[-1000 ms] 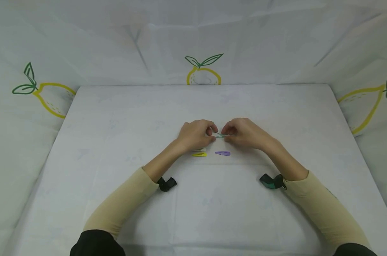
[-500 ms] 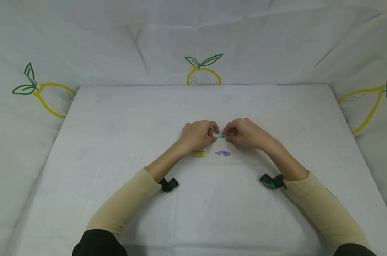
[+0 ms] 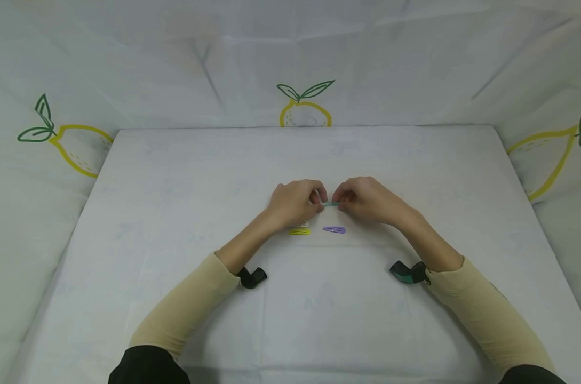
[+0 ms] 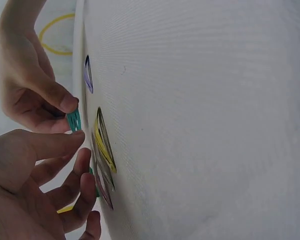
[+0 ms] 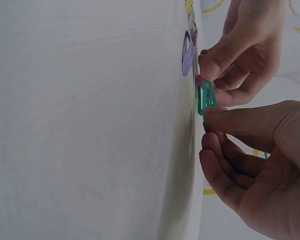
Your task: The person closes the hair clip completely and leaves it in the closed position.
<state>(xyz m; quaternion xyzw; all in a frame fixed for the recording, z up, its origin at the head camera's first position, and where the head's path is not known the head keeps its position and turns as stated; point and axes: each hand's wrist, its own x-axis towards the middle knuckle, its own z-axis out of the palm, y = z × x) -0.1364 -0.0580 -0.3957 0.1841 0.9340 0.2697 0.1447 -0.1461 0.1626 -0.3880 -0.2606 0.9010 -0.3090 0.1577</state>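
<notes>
A green snap hair clip is stretched between my two hands, above the middle of the white table. My left hand pinches one end between thumb and finger, its other fingers loosely bent in the left wrist view. At the opposite end, my right hand pinches the clip. Its slotted frame shows in the right wrist view, partly covered by fingertips. Just nearer than the hands lie a purple hair clip and a yellow hair clip. Beside the yellow one are further clips, partly hidden by my left hand in the head view.
Behind the left fingers, a bit of something green shows at the table's surface. Dark devices stick out from both sleeve cuffs. White cloth printed with lemons hangs round the back and sides of the table.
Earlier, the green clip's two parts stood spread apart between the fingers; now they look flat together. The hands have barely shifted. The clips on the table have stayed put.
</notes>
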